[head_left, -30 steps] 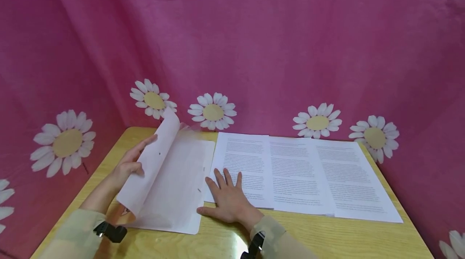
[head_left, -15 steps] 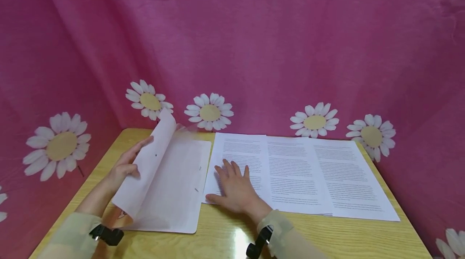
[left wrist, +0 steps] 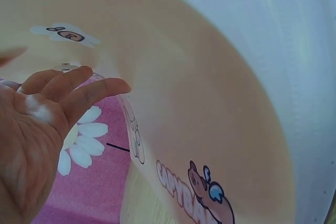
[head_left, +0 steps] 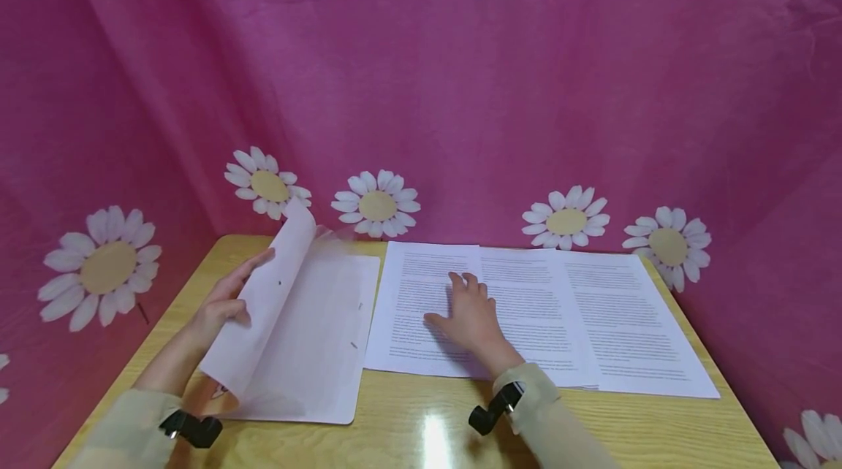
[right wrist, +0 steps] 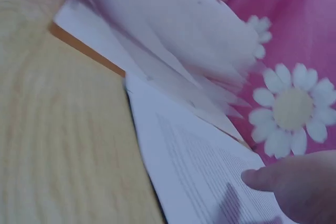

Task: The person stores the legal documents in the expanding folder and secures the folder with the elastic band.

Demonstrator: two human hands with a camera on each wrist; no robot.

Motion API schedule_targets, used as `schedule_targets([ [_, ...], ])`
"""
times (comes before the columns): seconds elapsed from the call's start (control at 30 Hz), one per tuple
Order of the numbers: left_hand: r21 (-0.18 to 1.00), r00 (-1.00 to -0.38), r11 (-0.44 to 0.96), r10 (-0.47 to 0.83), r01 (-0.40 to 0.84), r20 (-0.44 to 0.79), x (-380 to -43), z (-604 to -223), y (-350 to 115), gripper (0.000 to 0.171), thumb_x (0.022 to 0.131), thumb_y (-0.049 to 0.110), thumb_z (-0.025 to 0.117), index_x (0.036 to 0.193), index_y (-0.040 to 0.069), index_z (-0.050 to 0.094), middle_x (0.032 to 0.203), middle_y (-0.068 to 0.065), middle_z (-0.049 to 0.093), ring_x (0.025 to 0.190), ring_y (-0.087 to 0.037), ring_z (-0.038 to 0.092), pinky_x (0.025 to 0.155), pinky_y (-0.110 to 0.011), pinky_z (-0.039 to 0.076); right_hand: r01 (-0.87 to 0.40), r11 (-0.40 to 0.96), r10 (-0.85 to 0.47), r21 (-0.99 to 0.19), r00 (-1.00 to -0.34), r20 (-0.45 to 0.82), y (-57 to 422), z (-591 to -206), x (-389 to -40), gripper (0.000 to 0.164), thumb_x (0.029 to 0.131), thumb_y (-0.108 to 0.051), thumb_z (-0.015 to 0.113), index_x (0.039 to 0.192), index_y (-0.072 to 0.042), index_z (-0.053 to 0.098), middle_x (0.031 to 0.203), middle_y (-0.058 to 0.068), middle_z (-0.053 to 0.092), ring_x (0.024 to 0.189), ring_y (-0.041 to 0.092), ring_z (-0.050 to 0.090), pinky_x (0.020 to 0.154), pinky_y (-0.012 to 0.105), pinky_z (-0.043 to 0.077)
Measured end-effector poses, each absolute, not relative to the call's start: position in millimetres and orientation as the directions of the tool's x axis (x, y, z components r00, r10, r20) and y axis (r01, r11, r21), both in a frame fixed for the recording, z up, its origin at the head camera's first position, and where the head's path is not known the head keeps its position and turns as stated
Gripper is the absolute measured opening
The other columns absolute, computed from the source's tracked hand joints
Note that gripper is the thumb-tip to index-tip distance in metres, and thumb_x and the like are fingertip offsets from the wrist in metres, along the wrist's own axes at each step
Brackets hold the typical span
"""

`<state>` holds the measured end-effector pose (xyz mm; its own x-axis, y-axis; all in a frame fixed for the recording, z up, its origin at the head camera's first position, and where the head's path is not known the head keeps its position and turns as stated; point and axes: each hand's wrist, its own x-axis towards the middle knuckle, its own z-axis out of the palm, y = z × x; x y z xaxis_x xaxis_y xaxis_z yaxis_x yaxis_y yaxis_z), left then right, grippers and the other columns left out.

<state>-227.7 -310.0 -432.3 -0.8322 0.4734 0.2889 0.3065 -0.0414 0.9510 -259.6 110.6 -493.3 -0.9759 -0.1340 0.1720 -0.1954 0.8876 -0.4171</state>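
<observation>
My left hand (head_left: 226,308) holds up the rolled-back cover (head_left: 266,315) of a folder, thumb on the white side, fingers reaching beneath. In the left wrist view, fingers (left wrist: 89,93) lie along the cover's orange face, which shows a capybara cartoon (left wrist: 212,195). Inside the folder, translucent plastic sheets (head_left: 309,352) lie over white. My right hand (head_left: 470,319) hovers over the printed sheets, fingers apart and slightly bent, holding nothing. Below it are the left printed sheet (head_left: 411,337) and the middle printed sheet (head_left: 526,301). The right printed sheet (head_left: 631,323) overlaps the middle one.
The wooden table (head_left: 388,410) has bare wood along its front. A pink cloth with daisies (head_left: 421,89) hangs behind and at both sides, right up to the table edges. The folder lies just left of the left printed sheet.
My right hand has moved from the folder's right edge rightward onto the printed sheets, its spread fingers bending slightly. The left hand keeps its hold on the cover.
</observation>
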Motion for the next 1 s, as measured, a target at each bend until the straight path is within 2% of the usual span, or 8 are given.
schedule_targets([
  [0.3, 0.955, -0.836, -0.043, 0.473, 0.293, 0.278, -221.6, -433.9, -312.3, 0.092, 0.083, -0.002, 0.052, 0.168, 0.027, 0.031, 0.152, -0.003, 0.044, 0.123, -0.023, 0.053, 0.092, -0.039, 0.056, -0.085, 0.874, -0.010, -0.479, -0.988, 0.157, 127.6, -497.9, -267.6, 0.102, 0.072, -0.041, 0.094, 0.149, 0.008, 0.048, 0.131, 0.036, 0.053, 0.118, 0.052, 0.051, 0.096, 0.062, 0.047],
  [0.5, 0.953, -0.828, -0.061, 0.481, 0.296, 0.288, -222.4, -435.6, -312.7, 0.092, 0.083, -0.003, 0.049, 0.169, 0.025, 0.030, 0.153, -0.001, 0.044, 0.123, -0.021, 0.052, 0.092, -0.037, 0.055, 0.079, 0.846, 0.116, -0.527, -0.993, 0.038, 131.0, -495.5, -271.4, 0.115, 0.063, -0.038, 0.102, 0.148, 0.010, 0.040, 0.126, 0.039, 0.050, 0.119, 0.056, 0.051, 0.098, 0.059, 0.049],
  [0.63, 0.950, -0.831, -0.043, 0.473, 0.310, 0.293, -222.5, -437.0, -311.7, 0.091, 0.084, -0.002, 0.050, 0.169, 0.024, 0.029, 0.154, -0.002, 0.042, 0.123, -0.021, 0.052, 0.092, -0.037, 0.055, 0.135, 0.818, 0.146, -0.559, -0.989, -0.025, 133.6, -493.9, -274.5, 0.122, 0.060, -0.037, 0.104, 0.146, 0.014, 0.035, 0.125, 0.040, 0.050, 0.119, 0.059, 0.054, 0.099, 0.061, 0.048],
  [0.83, 0.937, -0.846, 0.015, 0.436, 0.349, 0.308, -223.7, -436.2, -308.7, 0.091, 0.083, -0.001, 0.053, 0.168, 0.023, 0.031, 0.157, -0.001, 0.039, 0.124, -0.021, 0.052, 0.093, -0.034, 0.055, 0.176, 0.813, 0.155, -0.555, -0.984, -0.086, 138.2, -487.8, -278.5, 0.128, 0.060, -0.036, 0.104, 0.148, 0.020, 0.029, 0.121, 0.039, 0.061, 0.114, 0.049, 0.063, 0.097, 0.056, 0.051],
  [0.93, 0.938, -0.849, 0.019, 0.433, 0.345, 0.303, -224.8, -434.6, -307.4, 0.091, 0.083, -0.001, 0.052, 0.168, 0.023, 0.031, 0.157, 0.000, 0.039, 0.124, -0.020, 0.051, 0.094, -0.033, 0.054, 0.189, 0.818, 0.159, -0.543, -0.982, -0.102, 138.9, -484.6, -280.0, 0.115, 0.060, -0.036, 0.104, 0.140, 0.018, 0.041, 0.113, 0.032, 0.066, 0.102, 0.043, 0.066, 0.091, 0.054, 0.053],
  [1.0, 0.944, -0.849, 0.011, 0.440, 0.330, 0.292, -225.0, -433.6, -306.9, 0.091, 0.083, -0.001, 0.052, 0.168, 0.025, 0.031, 0.157, -0.001, 0.039, 0.124, -0.021, 0.051, 0.094, -0.034, 0.053, 0.196, 0.833, 0.168, -0.518, -0.981, -0.101, 139.1, -483.3, -280.1, 0.103, 0.059, -0.039, 0.104, 0.130, 0.015, 0.051, 0.109, 0.029, 0.063, 0.100, 0.043, 0.063, 0.088, 0.054, 0.053],
])
